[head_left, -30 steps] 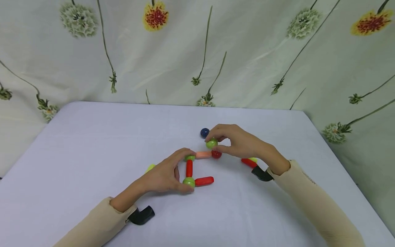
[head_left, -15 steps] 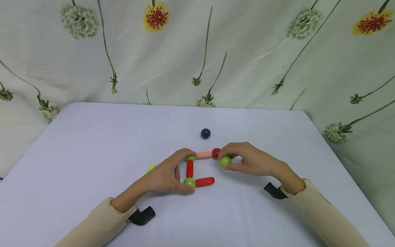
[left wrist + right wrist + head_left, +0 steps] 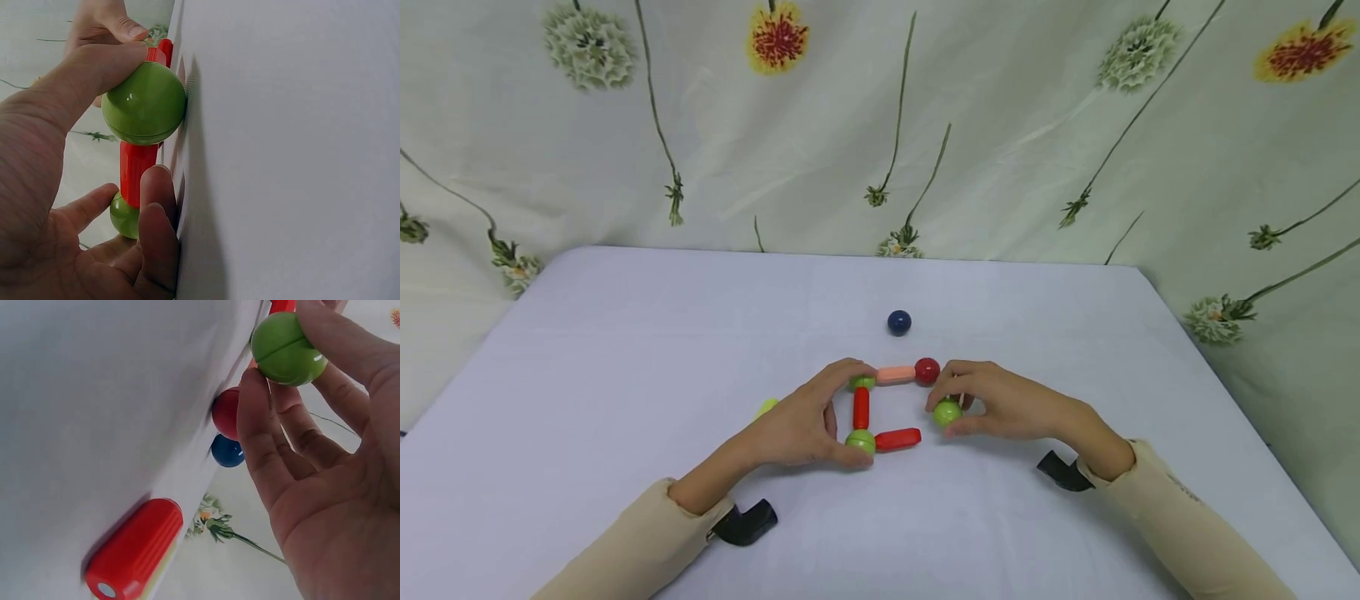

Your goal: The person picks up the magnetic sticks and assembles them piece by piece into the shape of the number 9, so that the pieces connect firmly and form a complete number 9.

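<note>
On the white table (image 3: 625, 350) lies a flat frame of rods and balls: a salmon rod (image 3: 896, 375) ending in a red ball (image 3: 927, 370), an upright red rod (image 3: 861, 408) between two green balls, and a lower red rod (image 3: 897, 439). My left hand (image 3: 842, 414) pinches that frame, thumb on the near green ball (image 3: 860, 442) (image 3: 145, 106) and forefinger on the far green ball (image 3: 862, 383). My right hand (image 3: 957, 410) pinches a loose green ball (image 3: 947, 412) (image 3: 287, 349) just right of the lower red rod's free end, apart from it.
A dark blue ball (image 3: 899, 322) sits alone behind the frame. A yellow-green piece (image 3: 766, 407) peeks out left of my left hand. In the right wrist view another red rod (image 3: 134, 549) lies on the table by my right hand. A flowered curtain hangs behind the table.
My right hand has carried the green ball from above the red ball down towards me, to beside the lower red rod's end. My left hand has stayed on the frame.
</note>
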Motion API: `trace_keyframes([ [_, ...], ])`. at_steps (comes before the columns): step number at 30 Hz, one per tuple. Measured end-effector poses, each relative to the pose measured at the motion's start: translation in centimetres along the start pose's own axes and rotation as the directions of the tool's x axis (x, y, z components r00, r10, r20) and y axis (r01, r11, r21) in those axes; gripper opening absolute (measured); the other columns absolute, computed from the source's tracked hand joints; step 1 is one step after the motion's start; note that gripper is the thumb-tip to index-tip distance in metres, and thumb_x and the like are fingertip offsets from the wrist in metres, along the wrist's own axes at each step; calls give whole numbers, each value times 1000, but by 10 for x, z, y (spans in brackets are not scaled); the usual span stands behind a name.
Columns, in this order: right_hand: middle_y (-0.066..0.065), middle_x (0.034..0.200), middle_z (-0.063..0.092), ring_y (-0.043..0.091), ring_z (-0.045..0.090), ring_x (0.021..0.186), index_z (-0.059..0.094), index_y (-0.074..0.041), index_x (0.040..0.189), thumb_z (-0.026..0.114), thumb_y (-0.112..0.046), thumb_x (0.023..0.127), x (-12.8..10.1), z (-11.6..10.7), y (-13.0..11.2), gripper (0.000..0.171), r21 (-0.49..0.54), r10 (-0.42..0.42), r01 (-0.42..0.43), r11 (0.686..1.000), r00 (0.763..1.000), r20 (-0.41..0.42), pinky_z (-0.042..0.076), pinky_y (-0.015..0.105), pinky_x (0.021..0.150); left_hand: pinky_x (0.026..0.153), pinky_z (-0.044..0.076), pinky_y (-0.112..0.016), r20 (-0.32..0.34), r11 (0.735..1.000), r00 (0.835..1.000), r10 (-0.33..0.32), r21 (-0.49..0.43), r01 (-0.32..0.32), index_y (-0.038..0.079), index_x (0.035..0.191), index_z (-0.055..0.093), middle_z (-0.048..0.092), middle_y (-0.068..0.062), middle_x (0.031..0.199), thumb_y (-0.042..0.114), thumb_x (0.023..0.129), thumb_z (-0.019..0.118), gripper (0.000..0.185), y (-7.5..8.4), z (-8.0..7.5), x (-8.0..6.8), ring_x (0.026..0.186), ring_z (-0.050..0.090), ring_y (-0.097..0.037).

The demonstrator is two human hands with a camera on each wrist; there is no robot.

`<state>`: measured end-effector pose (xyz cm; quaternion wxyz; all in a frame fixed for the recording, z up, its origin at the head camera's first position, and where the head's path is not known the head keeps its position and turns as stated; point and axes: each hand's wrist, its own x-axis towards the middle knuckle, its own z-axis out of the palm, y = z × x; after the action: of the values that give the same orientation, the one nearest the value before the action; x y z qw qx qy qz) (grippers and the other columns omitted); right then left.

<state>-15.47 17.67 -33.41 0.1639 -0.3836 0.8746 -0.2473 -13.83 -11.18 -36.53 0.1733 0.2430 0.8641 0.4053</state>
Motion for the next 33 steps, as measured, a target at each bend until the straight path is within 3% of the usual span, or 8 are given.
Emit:
trace_keyframes([
  [10, -17, 95, 58, 1, 60, 90, 58, -26, 101, 79, -30, 74, 4, 7, -3, 34, 49, 39, -41, 998, 999, 30, 51, 23, 85, 56, 49, -25, -7, 1000, 1000, 12, 0, -12, 31, 137, 36, 40, 9, 129, 39, 64, 85, 88, 0, 0, -1, 61, 55, -13],
  [17, -18, 93, 57, 1, 59, 89, 57, -27, 99, 78, -34, 75, 5, 11, -4, 32, 18, 27, -27, 999, 999, 18, 52, 22, 82, 56, 50, -26, -8, 1000, 1000, 6, 0, -6, 31, 137, 36, 39, 9, 130, 39, 64, 85, 89, 1, 0, -2, 61, 56, -13],
  [33, -19, 99, 58, -1, 59, 90, 61, -25, 105, 75, -36, 77, 6, 15, -4, 33, 6, -9, 9, 1000, 1000, -5, 51, 21, 84, 56, 50, -26, -11, 1000, 1000, 1, 2, -1, 32, 137, 36, 39, 10, 132, 40, 63, 85, 89, 2, 1, 0, 60, 55, -13],
])
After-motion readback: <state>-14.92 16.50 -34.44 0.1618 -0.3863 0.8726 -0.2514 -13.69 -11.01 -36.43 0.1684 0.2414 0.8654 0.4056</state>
